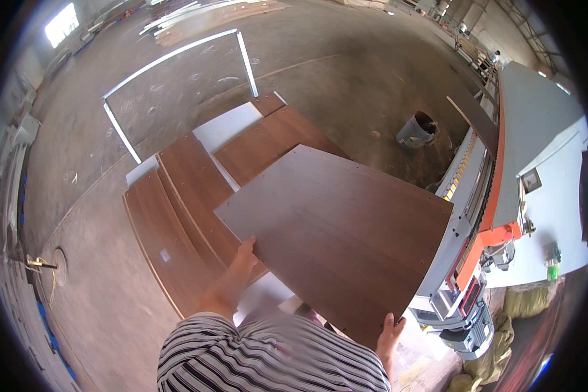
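A large brown wood-grain panel (346, 225) with small holes near its edges is held tilted in front of me. My left hand (244, 253) is closed on its left edge, the thumb lying at the rim and the other fingers mostly hidden underneath. At the near right corner my right hand (389, 332) grips the panel, thumb on top. Beneath and to the left lie stacked brown panels (193, 163), partly covered by the held one. A white panel (228, 127) shows among them.
Behind the stack rises a pale metal frame (170, 62). On the right runs a long grey and orange machine (496, 232), with a brown board (473, 121) lying on its far part. A bucket (418, 130) stands on the floor beyond the panel. Long boards (209, 19) lie far back.
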### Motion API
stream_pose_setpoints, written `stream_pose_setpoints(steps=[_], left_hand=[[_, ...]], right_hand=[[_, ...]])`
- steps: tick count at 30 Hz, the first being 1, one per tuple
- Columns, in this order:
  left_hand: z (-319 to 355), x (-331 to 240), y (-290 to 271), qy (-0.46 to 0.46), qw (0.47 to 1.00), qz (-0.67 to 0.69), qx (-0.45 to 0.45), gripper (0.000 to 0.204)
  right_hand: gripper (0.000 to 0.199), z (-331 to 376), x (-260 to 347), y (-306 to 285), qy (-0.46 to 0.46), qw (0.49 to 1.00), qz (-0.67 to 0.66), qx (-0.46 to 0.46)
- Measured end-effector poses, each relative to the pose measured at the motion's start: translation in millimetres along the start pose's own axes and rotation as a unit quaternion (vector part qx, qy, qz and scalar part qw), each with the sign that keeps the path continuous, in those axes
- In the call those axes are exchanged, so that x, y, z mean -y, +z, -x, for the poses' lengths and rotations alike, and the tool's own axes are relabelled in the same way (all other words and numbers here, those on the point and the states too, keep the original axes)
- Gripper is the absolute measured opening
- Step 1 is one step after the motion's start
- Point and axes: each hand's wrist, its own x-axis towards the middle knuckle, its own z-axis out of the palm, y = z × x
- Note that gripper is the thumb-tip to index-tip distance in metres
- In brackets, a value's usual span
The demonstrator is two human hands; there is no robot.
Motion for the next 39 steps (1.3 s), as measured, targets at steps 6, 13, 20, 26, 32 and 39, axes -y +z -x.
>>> stream_pose_setpoints(steps=[6, 13, 20, 26, 32, 39], left_hand=[[39.8, -7.6, 19.5, -0.003, 0.990, 0.077, 0.120, 0.024], [72.4, 27.3, 43.4, 0.045, 0.980, 0.078, 0.176, 0.020], [1.5, -30.5, 78.3, 0.128, 0.990, -0.012, 0.061, 0.034], [-15.5, -55.0, 58.6, 0.198, 0.833, -0.516, 0.003, 0.095], [-2.8, 20.1, -50.3, 0.211, 0.687, -0.674, 0.172, 0.085], [66.2, 52.5, -121.9, 0.033, 0.499, -0.845, 0.191, 0.073]], right_hand=[[0.032, -15.1, -35.8, 70.0, -0.028, 0.998, -0.017, -0.052], [0.017, -55.0, -35.8, 134.8, 0.042, 0.965, -0.207, 0.155], [0.017, -68.5, 12.3, 206.5, 0.123, 0.907, -0.259, 0.307], [0.021, -129.3, -58.0, 224.8, 0.162, 0.916, -0.172, 0.324], [0.025, -104.0, -158.8, 141.4, 0.288, 0.864, -0.046, 0.411], [0.021, -75.2, -217.1, 46.2, 0.332, 0.863, -0.068, 0.375]])
